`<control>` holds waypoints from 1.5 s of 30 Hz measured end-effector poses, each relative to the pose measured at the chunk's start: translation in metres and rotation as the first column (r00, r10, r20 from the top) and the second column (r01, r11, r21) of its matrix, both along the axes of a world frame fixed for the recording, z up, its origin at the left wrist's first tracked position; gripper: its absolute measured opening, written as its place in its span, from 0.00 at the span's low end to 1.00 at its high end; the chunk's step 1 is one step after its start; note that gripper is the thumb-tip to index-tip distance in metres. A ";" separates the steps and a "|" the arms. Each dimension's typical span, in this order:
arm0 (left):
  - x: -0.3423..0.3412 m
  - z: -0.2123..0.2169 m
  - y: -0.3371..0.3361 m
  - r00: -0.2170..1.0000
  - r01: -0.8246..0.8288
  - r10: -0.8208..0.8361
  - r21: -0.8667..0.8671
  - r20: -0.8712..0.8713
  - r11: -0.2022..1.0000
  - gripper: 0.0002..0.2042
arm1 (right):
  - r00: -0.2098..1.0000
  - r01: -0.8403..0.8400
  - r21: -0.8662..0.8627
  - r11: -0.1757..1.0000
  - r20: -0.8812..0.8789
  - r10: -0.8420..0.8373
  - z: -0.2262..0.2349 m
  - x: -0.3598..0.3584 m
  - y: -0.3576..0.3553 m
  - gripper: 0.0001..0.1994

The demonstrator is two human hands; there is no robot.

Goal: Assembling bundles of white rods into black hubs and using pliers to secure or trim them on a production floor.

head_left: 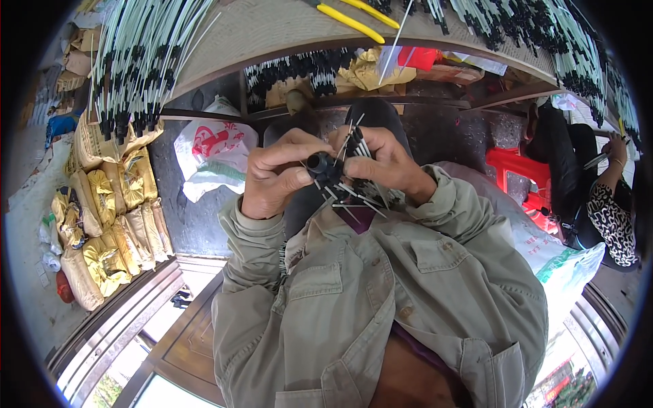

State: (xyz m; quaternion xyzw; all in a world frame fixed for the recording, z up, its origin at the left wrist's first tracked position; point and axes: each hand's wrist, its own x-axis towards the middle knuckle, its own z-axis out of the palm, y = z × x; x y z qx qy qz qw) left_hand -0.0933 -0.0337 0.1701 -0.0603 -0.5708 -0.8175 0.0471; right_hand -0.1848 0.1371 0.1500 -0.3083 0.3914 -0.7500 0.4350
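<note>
Over my lap I hold what looks like a small folded umbrella frame, with a round black hollow hub [325, 168] and several thin metal and black ribs [360, 196] fanning out from it. My left hand [277, 171] is closed on the hub's left side, thumb against the black part. Thumb and fingers of my right hand [386, 162] pinch the ribs beside the hub, on its right. Fine rods stick up between the two hands. What the fingertips press on at the joint is too small to make out.
Ahead is a bench [252, 34] bearing bundles of pale rods with black ends [146, 61] and yellow-handled pliers [350, 20]. Wrapped brown packages [112, 224] are stacked at left. White plastic bags [214, 146] lie around me. A red stool [517, 166] and another person's arm [612, 177] are at right.
</note>
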 end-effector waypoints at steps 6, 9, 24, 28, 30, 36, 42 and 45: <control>0.000 0.003 -0.001 0.998 0.055 -0.055 -0.043 -0.007 0.998 0.13 | 0.999 0.001 0.004 1.000 -0.054 -0.001 0.000 0.001 0.005 0.13; 0.000 0.006 0.004 0.999 0.052 -0.052 -0.048 -0.005 0.998 0.13 | 0.992 0.023 -0.013 1.000 -0.123 -0.025 -0.004 0.002 0.006 0.14; -0.022 0.014 -0.006 0.938 0.183 -0.258 -0.303 -0.231 0.935 0.14 | 0.965 -0.229 0.064 0.971 0.143 0.218 0.030 -0.006 0.015 0.13; -0.033 0.035 0.011 0.928 0.229 -0.299 -0.291 -0.225 0.929 0.18 | 0.981 -0.164 -0.001 0.987 -0.104 0.163 0.028 -0.012 0.027 0.10; -0.033 0.049 0.025 0.993 -0.011 -0.027 -0.327 -0.112 0.945 0.22 | 0.977 0.117 -0.126 0.985 -0.164 -0.137 0.040 -0.013 0.026 0.11; -0.019 0.049 0.059 0.942 -0.337 0.288 -0.516 -0.175 0.788 0.18 | 0.628 0.564 -0.181 0.806 -0.539 -0.561 0.032 0.001 0.024 0.11; -0.017 0.022 0.044 0.894 -0.442 0.438 -0.341 -0.094 0.830 0.17 | 0.769 0.427 -0.049 0.903 -0.505 -0.392 0.028 -0.003 0.014 0.16; -0.019 0.016 0.045 0.859 -0.504 0.511 -0.209 -0.024 0.838 0.16 | 0.863 0.452 -0.087 0.888 -0.210 -0.459 0.019 0.007 0.010 0.18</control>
